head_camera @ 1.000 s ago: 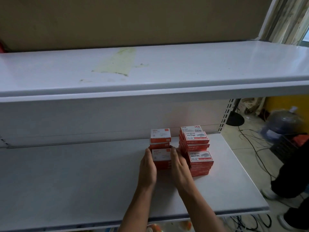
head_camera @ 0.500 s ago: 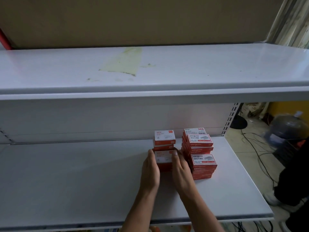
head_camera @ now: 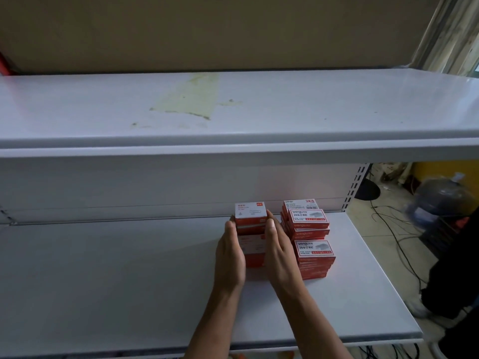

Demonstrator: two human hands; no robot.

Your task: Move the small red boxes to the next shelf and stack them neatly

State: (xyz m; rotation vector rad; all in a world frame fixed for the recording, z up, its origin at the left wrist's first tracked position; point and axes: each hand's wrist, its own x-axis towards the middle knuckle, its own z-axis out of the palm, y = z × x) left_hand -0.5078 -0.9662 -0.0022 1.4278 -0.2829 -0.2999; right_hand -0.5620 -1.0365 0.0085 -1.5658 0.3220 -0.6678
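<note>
On the lower shelf [head_camera: 129, 294] of a white metal rack, 2 stacks of small red boxes stand one behind the other, and both hands are set against them. The left hand [head_camera: 230, 257] lies flat along the left faces of the stacks, its fingers straight and reaching as far as the rear stack [head_camera: 251, 218]; the right hand [head_camera: 278, 251] mirrors it on the right faces, fingers straight too, so the boxes are pressed between 2 flat palms rather than gripped by curled fingers. The near stack [head_camera: 252, 252] is mostly hidden between the hands, only a strip of red and white showing. The rear stack carries a white top label with a red corner mark. Just beside the right hand stand 2 more stacks of red boxes: a front pile [head_camera: 315, 260] and a back pile [head_camera: 307, 221], both with white labels reading "24/6". All 4 stacks sit toward the right half of the shelf, near its back panel. The upper shelf [head_camera: 311, 112] above bears a yellowish stain [head_camera: 191, 99]. To the right, past the rack's slotted upright, a large water bottle [head_camera: 440, 200] and dark cables [head_camera: 394, 237] lie on the floor, and a person's dark trouser leg [head_camera: 456, 281] shows at the edge.
</note>
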